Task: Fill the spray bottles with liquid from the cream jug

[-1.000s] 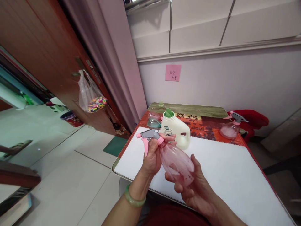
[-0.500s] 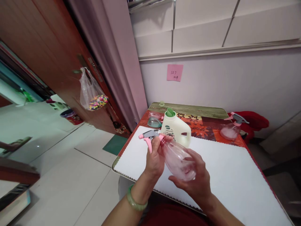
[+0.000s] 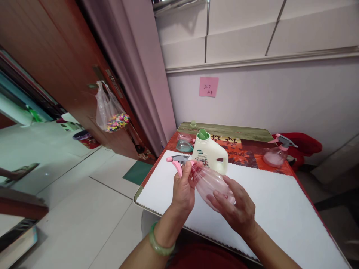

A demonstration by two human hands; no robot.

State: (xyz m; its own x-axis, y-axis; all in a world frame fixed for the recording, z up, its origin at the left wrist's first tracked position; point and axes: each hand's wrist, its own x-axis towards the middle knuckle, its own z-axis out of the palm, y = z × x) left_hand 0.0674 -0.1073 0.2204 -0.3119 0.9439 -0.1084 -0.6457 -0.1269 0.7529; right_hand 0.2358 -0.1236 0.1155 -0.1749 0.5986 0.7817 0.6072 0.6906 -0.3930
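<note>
A clear pink spray bottle point(image 3: 209, 181) lies tilted in both my hands above the white mat point(image 3: 266, 209). Its grey and pink trigger head point(image 3: 178, 161) points left. My left hand point(image 3: 183, 186) is wrapped round the neck just below the trigger head. My right hand point(image 3: 234, 207) lies over the round body of the bottle with its fingers curled on it. A green bangle point(image 3: 161, 244) sits on my left wrist.
A white detergent jug with a green cap point(image 3: 210, 153) stands just behind the bottle. A second pink spray bottle point(image 3: 276, 153) stands at the table's far right. A small clear cup point(image 3: 183, 144) sits by the jug. A bag of coloured beads point(image 3: 110, 112) hangs on the wooden door to the left.
My right hand has turned from cupping the bottle's base from below to lying over its body. The bottle has shifted slightly up and away from me.
</note>
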